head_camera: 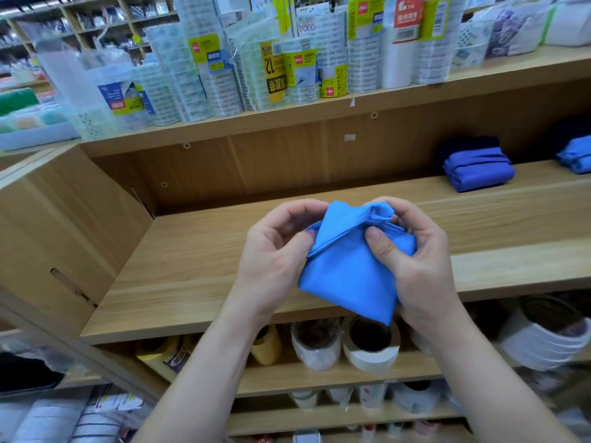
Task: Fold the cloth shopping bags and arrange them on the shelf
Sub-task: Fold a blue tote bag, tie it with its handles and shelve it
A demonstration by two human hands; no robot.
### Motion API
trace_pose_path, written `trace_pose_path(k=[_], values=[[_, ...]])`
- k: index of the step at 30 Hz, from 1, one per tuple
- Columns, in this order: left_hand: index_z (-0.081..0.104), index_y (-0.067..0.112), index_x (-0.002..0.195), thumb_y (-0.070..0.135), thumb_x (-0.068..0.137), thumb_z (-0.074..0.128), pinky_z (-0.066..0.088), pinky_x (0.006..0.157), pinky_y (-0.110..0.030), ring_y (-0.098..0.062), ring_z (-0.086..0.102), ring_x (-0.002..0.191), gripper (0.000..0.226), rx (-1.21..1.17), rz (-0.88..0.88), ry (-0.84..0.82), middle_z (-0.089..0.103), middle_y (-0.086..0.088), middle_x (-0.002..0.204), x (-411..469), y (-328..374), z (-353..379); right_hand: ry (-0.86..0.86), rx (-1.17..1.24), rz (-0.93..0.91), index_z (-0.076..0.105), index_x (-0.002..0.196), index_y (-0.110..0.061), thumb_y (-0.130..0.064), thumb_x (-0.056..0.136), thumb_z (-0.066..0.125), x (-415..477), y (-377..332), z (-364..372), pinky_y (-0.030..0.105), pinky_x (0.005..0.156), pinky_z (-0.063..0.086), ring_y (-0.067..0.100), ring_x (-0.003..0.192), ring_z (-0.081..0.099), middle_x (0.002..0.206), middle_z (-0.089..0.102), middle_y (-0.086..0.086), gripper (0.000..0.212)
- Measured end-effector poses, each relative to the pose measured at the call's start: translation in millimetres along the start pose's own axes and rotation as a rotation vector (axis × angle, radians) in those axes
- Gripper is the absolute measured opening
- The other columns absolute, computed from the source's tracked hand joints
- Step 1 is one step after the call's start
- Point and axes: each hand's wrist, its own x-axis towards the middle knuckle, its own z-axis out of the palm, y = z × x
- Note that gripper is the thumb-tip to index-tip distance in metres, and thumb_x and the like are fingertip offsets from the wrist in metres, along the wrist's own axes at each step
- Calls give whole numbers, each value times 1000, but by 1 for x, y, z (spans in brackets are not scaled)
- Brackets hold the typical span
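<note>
A blue cloth shopping bag (345, 273) is held in the air by both hands, in front of the wooden shelf (198, 251) and not touching its board. The bag is seen partly folded, approx. in a triangle shape w/ the point downward. It lies between the two grips; most of the cloth hangs below them.

The left grip (275, 251) is closed on the bag's left edge: the hem is pinched between thumb and curled fingers, near the upper left corner. The right grip (419, 251) is closed on the upper right part: the thumb (380, 244) is pressed on the front face, and the other fingers are curled behind the cloth. A bunched piece of cloth (380, 212) is seen at the top, just beside the right index finger. The lower corner of the bag is free and is seen over the shelf's front edge.

On the same shelf, far to the right and well apart from the hands, a folded blue bag (478, 169) is laid, and a 2nd folded bag (575, 156) is cut by the picture edge.

Packs of clear tape (208, 75) are stood on the shelf above. Tape rolls (371, 350) are laid on the shelf below.
</note>
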Motion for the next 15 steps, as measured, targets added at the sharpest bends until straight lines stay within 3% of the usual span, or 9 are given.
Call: trace_pose_path(k=[3,6,8,12,15], values=[[67,7,113,15,94,60,50,89,-22,-14,64,113,21,73,109,-82,71,-1,116,-6,1,-7,54,183,119,66,98,-17,-6,81,62,5,0,-3,27,75,55,15,82,66,89,70,2,21],[62,12,111,43,71,81,49,97,-28,-21,58,122,54,187,149,-201,65,-2,123,-12,3,-13,81,285,204,62,101,-11,-6,79,65,7,0,-8,31,77,56,18,83,68,91,71,5,23],[58,13,104,41,57,88,49,96,-28,-20,59,116,62,302,157,-227,63,-1,114,-13,5,-12,101,323,255,62,101,-9,-5,77,69,6,2,-8,30,75,58,19,81,68,91,72,6,25],[57,14,87,38,53,87,53,79,-31,-10,58,86,51,329,103,-183,59,13,85,-12,9,-7,160,407,375,63,103,-9,-12,73,67,4,5,-2,31,68,59,21,78,70,89,73,8,31],[55,10,75,29,53,90,47,66,-33,-13,52,69,45,364,90,-190,56,9,72,-8,12,-6,144,435,440,61,110,-17,-17,72,73,0,6,-3,35,70,60,24,88,71,99,74,9,40]])
